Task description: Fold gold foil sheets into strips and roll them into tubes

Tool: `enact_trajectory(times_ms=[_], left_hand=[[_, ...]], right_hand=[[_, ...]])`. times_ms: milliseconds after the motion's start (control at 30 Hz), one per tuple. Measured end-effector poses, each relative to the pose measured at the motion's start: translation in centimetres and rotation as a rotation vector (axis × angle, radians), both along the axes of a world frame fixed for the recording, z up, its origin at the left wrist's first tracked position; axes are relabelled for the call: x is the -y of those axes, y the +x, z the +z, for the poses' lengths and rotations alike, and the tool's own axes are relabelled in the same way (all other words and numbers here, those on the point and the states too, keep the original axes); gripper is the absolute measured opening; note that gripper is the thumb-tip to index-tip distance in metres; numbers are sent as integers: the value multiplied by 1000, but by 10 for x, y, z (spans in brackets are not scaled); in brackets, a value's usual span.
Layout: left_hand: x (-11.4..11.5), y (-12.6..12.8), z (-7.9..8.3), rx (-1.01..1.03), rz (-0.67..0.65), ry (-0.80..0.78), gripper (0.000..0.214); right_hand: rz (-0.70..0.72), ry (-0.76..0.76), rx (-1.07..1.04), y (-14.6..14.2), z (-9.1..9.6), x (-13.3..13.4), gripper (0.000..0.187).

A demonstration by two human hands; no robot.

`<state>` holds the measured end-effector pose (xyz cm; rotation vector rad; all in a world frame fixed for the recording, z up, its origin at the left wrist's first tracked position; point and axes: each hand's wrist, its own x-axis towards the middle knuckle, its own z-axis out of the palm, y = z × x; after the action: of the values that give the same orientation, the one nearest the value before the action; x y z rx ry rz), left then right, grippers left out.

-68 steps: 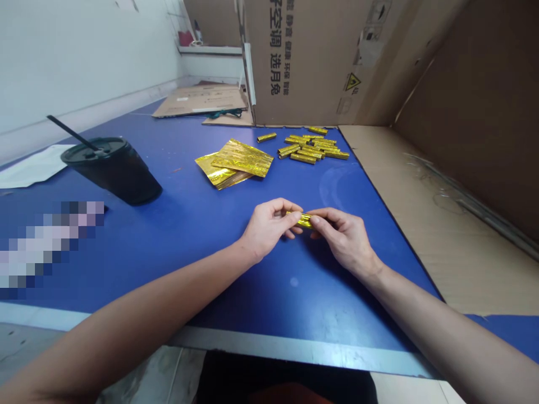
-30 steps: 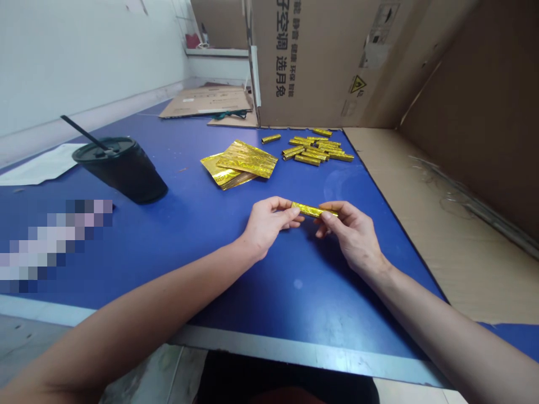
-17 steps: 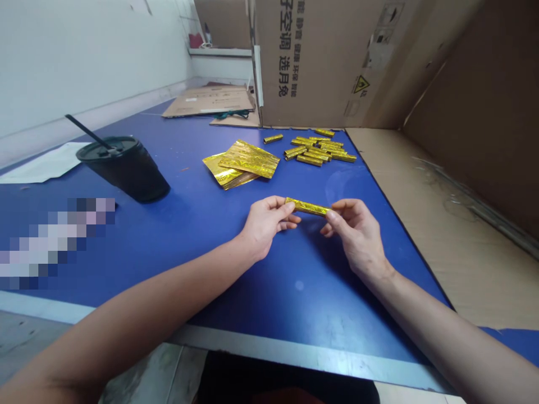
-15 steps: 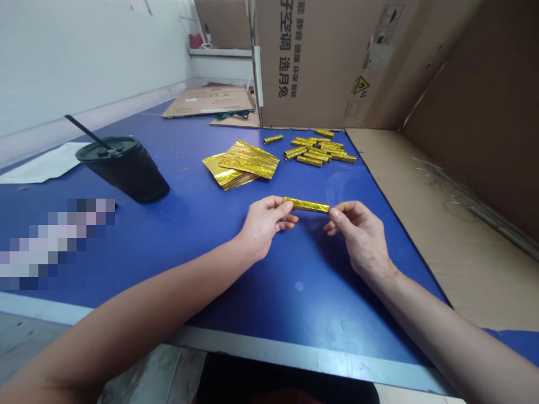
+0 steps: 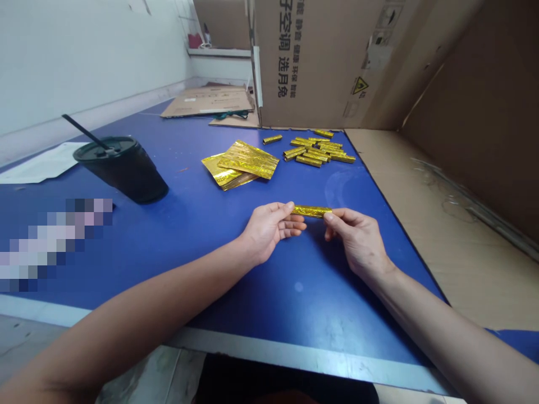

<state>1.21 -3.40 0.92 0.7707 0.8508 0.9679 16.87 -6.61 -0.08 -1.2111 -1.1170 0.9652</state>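
A slim tube of rolled gold foil (image 5: 311, 211) lies almost level between my hands, above the blue table. My left hand (image 5: 269, 232) pinches its left end between thumb and fingers, and my right hand (image 5: 353, 240) holds its right end with the fingertips. Farther off, beyond both hands, lie a loose pile of several similar gold tubes (image 5: 314, 152), one separate tube (image 5: 272, 139) and a stack of flat gold foil sheets (image 5: 246, 165).
A black lidded cup with a straw (image 5: 126, 171) stands on the blue table (image 5: 295, 314) at left, near a white paper sheet (image 5: 42, 160). Cardboard (image 5: 421, 235) lines the right side, a printed carton (image 5: 315, 62) stands behind, and a blurred patch (image 5: 54, 244) covers the table's left part.
My hands have moved slightly apart and now hold the tube by its ends. The tube has turned from tilted to nearly level. The camera view has shifted slightly.
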Motion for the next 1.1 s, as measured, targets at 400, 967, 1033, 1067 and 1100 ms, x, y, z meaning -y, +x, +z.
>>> enact_trajectory(times_ms=[400, 967, 1033, 1067, 1100], left_hand=[[-1, 0, -3, -94, 96, 106, 12], [3, 1, -4, -283, -34, 374, 20], [4, 2, -3, -288, -20, 361, 18], [4, 2, -2, -294, -16, 361, 18], [5, 3, -1, -303, -11, 366, 17]], right_hand=[[6, -39, -48, 1, -1, -1, 17], [180, -146, -190, -2, 2, 2, 21], [193, -147, -185, -3, 2, 2, 21], [189, -150, -180, -3, 3, 2, 20], [181, -154, -178, -3, 3, 2, 20]])
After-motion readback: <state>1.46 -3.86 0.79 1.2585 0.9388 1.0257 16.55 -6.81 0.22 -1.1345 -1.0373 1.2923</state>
